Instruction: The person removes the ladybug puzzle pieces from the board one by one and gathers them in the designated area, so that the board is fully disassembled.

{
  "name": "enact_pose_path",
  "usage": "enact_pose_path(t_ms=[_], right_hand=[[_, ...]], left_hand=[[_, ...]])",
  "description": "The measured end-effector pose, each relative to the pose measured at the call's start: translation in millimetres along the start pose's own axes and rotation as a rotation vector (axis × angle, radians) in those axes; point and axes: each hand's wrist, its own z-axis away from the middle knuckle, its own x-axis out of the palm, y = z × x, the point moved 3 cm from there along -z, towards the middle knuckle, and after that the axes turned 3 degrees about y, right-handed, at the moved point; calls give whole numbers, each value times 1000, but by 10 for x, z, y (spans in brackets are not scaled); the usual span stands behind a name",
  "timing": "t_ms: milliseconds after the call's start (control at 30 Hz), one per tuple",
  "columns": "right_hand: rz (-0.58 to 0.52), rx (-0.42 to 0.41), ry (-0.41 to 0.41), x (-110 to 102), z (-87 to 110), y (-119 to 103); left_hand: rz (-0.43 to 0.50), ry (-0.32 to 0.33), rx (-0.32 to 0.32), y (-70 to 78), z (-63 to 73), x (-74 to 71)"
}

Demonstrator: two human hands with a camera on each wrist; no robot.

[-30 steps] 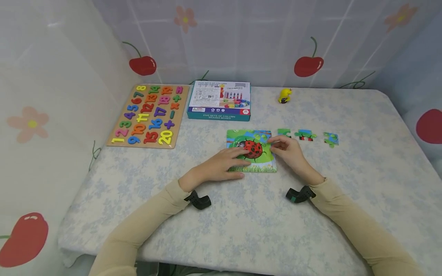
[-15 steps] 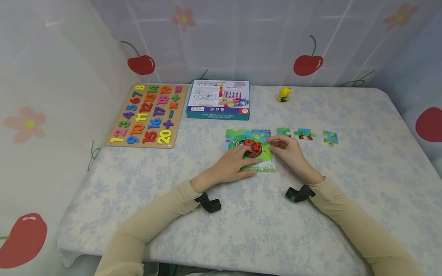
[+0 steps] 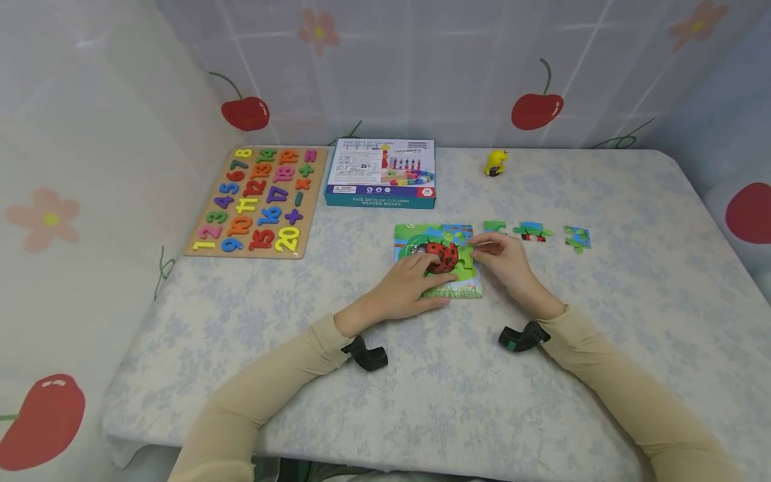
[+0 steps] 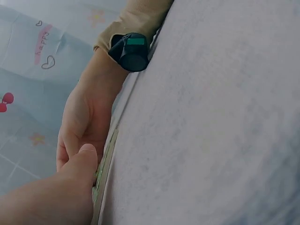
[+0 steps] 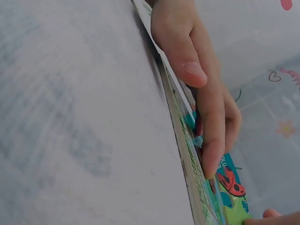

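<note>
A ladybug jigsaw puzzle (image 3: pixel 434 232) lies flat on the table in the head view. My left hand (image 3: pixel 406 288) rests on its lower left with fingers spread; the thumb lies near the bottom edge. My right hand (image 3: pixel 508 268) is at the puzzle's right edge, its thumb and fingertips pinching a green puzzle piece (image 3: pixel 466 258). In the right wrist view a green piece with part of the ladybug (image 5: pixel 230 185) is raised at the fingertips of my right hand (image 5: pixel 276 219). Whether it is fully free of the puzzle is hard to tell.
Several loose things lie beyond: three puzzle pieces, one of them at the far right (image 3: pixel 578 238), and a small yellow toy (image 3: pixel 496 163). At the back stand a number board (image 3: pixel 259 201) and a beaded-box carton (image 3: pixel 381 174). The table (image 3: pixel 434 395) has a pale floral cloth.
My left hand has slid right across the puzzle. The right hand stays nearly in place, and the green piece at its fingertips now shows its outline more distinctly.
</note>
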Motion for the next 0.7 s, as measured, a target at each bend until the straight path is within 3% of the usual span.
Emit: enact_pose_path(t_ms=[100, 300, 500, 700], right_hand=[[-22, 14, 39, -17, -13, 25], [-3, 65, 24, -196, 60, -22], [90, 99, 89, -675, 235, 12], [67, 146, 226, -1216, 467, 182]], left_hand=[[11, -6, -8, -8, 6, 5], [9, -1, -12, -28, 3, 14], [66, 16, -27, -54, -6, 21], [132, 56, -37, -77, 5, 16]])
